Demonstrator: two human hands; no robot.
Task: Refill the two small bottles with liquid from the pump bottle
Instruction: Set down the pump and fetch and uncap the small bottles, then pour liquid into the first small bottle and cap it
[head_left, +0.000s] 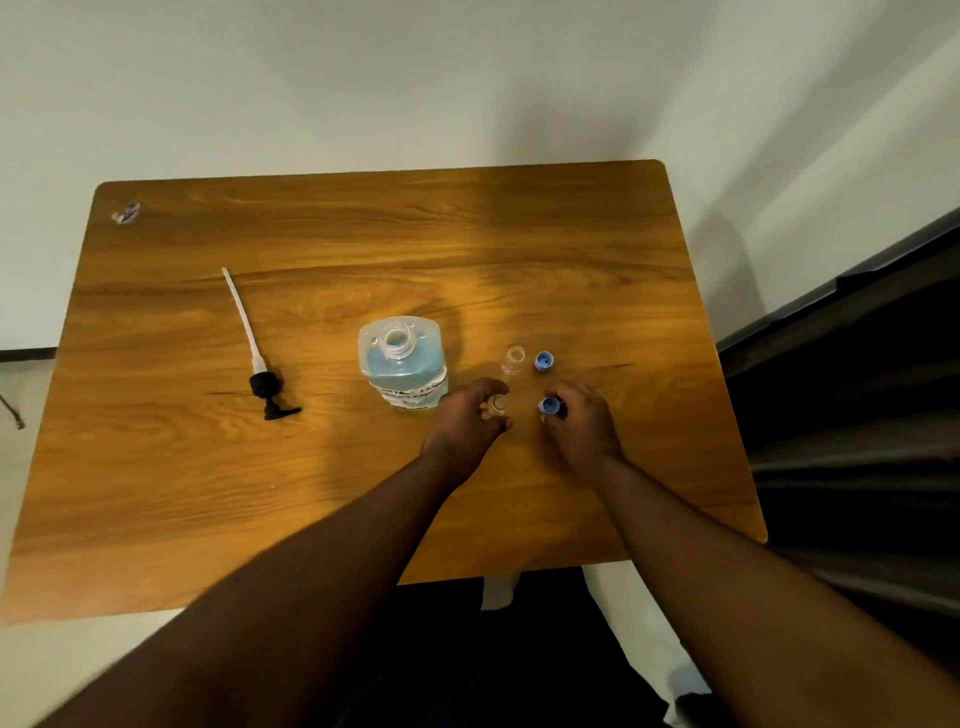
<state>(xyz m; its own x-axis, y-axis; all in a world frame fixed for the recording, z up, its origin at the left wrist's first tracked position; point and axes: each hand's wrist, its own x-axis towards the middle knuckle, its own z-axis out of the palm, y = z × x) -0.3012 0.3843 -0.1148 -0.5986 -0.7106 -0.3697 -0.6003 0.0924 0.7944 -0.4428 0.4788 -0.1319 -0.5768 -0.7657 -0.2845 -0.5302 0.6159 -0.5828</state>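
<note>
A large clear bottle (402, 364) of blue liquid stands uncapped at the middle of the wooden table (363, 249). Its black pump head with a long white tube (260, 371) lies well to the left. One small clear bottle (514, 359) stands open, with a blue cap (543, 361) just to its right. My left hand (470, 421) is wrapped around the second small bottle (497, 404), whose open neck shows above my fingers. My right hand (579, 421) pinches a second blue cap (550, 406) just right of that bottle, a little apart from it.
A small crumpled wrapper (126, 212) lies in the table's far left corner. The table stands against a white wall. Dark curtains hang to the right, beyond the table's right edge.
</note>
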